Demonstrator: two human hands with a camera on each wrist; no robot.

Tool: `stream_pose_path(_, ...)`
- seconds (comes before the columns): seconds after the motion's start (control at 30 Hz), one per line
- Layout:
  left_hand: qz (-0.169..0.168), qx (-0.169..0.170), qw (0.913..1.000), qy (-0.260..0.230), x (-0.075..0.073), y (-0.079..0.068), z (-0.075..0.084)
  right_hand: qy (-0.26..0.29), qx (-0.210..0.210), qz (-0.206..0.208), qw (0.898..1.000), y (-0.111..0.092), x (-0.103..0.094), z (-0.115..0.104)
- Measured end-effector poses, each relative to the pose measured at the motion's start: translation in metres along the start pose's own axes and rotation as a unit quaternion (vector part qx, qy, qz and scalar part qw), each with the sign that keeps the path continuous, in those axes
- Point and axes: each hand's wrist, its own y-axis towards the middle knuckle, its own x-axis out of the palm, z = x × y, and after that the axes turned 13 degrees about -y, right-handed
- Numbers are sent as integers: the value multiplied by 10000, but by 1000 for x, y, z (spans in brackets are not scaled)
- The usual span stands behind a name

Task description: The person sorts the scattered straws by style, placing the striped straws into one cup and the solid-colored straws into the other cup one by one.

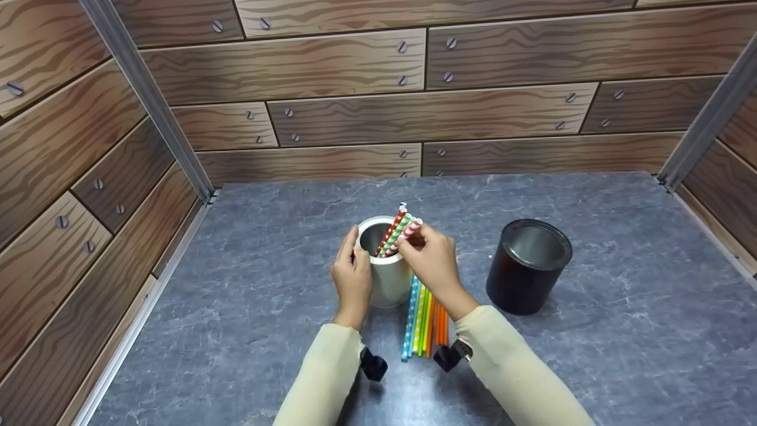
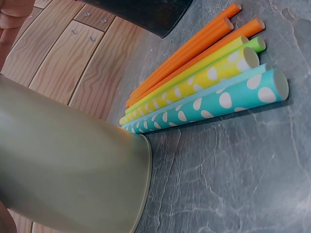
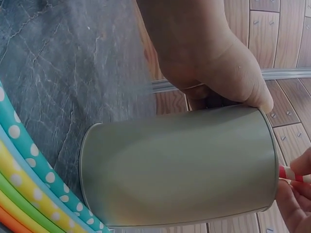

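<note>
1. So, patterned straws [image 1: 397, 234] lean in the pale can [image 1: 390, 285], right hand [image 1: 434, 260] pinching the red-striped one [image 1: 413, 226].
2. Left hand [image 1: 353, 281] cups the can's left side.
3. Loose polka-dot and plain straws [image 1: 420, 319] nearside, probably still to go.

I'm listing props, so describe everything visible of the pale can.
The pale can is a smooth, greyish-green cylinder that looks metallic, with a bright rim, open top and darker interior. It stands upright on the marbled table. The left hand touches its side, and the patterned straws pinched by the right hand dip into its mouth.
</note>
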Motion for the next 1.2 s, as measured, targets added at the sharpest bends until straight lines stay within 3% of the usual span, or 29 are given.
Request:
stream_pose_path(0.4, -39, -184, 9998, -68, 1, 0, 0, 298, 120, -235, 9992, 2, -2, 3)
stream_pose_path(0.9, -42, -134, 9999, 0, 1, 1, 2, 1076, 214, -67, 9939, -1, -10, 7)
stream_pose_path(1.2, -101, -199, 9997, 86, 0, -1, 2, 1138, 465, 51, 9924, -1, -23, 10)
